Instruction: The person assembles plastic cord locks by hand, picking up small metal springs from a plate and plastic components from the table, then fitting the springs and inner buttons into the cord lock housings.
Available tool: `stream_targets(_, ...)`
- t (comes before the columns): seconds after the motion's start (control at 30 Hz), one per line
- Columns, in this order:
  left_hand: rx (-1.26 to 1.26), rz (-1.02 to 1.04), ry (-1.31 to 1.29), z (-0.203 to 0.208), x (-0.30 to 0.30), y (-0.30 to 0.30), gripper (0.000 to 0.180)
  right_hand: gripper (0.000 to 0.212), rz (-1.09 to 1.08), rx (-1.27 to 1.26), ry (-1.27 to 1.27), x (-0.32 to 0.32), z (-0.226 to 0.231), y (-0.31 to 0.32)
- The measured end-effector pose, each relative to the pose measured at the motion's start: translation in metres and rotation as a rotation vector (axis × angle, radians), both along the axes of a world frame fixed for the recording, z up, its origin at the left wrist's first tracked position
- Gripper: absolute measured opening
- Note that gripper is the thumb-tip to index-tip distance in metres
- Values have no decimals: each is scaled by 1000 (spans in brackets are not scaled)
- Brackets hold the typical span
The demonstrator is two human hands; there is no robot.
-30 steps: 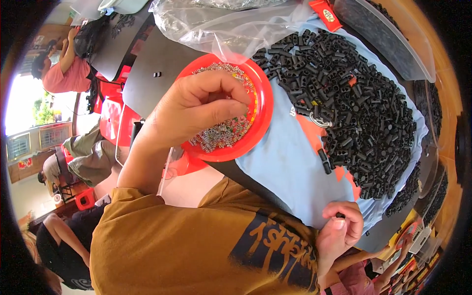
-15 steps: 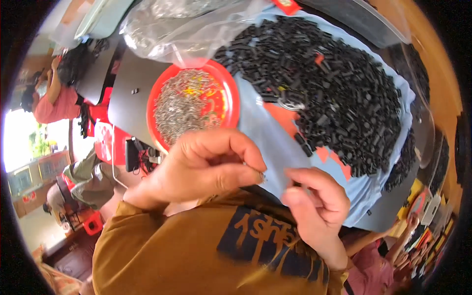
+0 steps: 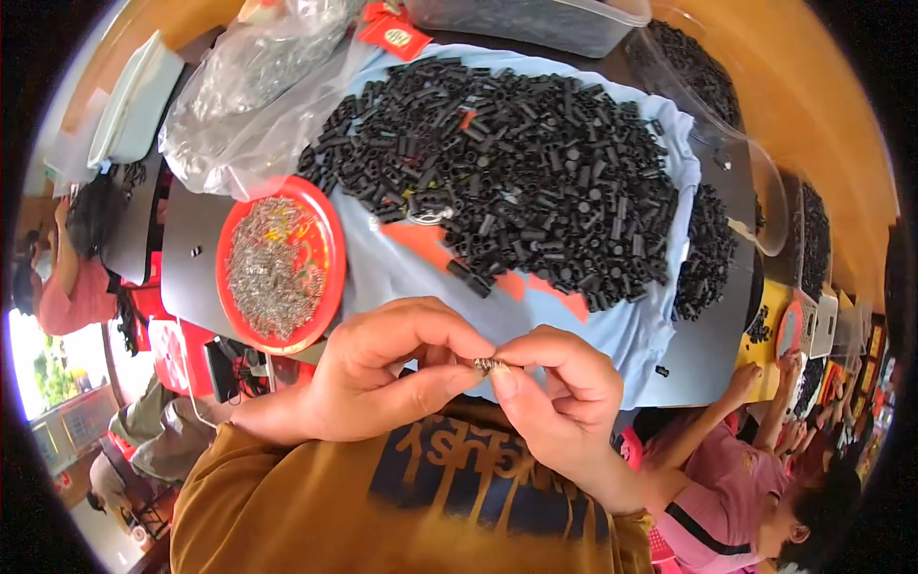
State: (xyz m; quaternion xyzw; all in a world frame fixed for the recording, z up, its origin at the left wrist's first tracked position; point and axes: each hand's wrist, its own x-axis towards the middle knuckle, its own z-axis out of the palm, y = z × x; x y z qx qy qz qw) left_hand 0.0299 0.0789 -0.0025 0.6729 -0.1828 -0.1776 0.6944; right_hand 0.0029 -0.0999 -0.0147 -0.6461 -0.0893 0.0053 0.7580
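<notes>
Left hand (image 3: 378,368) and right hand (image 3: 571,390) together at the tips, clamped on one thin metal coil spring (image 3: 489,364) between them. Thumb-to-forefinger pinch both sides, other fingers curled, forearms angled inward. Ahead-left of hands: round glossy red plate (image 3: 335,244), loose shiny springs (image 3: 263,273) piled inside. Straight ahead: matte black short tubular parts (image 3: 555,163), heaped on wrinkled light-blue cloth (image 3: 378,273) covering the smooth grey bench (image 3: 188,277).

Large tan lettering (image 3: 483,457) is stretching across a dark panel (image 3: 406,483) on the brown shirt (image 3: 287,497) at 6 o'clock. Near 12 o'clock, a red packet (image 3: 415,45) is bearing a pale printed mark (image 3: 397,37), its details showing too small for reading.
</notes>
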Motion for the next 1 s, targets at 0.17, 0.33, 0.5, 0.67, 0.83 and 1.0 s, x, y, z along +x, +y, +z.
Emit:
stream_targets(0.17,48,-35,-17,5,5,-13,18,11,-101,23,5,-9,-3,-7)
stream_targets(0.33,54,71,96,-2,-8,-18,7,12,-149,-125,-134,-10,-9,-10)
stream_targets(0.5,48,88,51,-3,-11,-27,8,13,-222,-110,-211,-11,-16,-10)
stream_targets(0.67,94,83,22,-2,-11,-25,7,13,-174,-84,-132,-15,-16,-9)
stream_targets(0.83,211,195,-147,6,-6,-11,6,13,-58,-73,-40,-18,-11,-20)
stream_targets(1.0,426,663,-250,10,-8,30,6,14,-165,47,-4,-18,-19,-23)
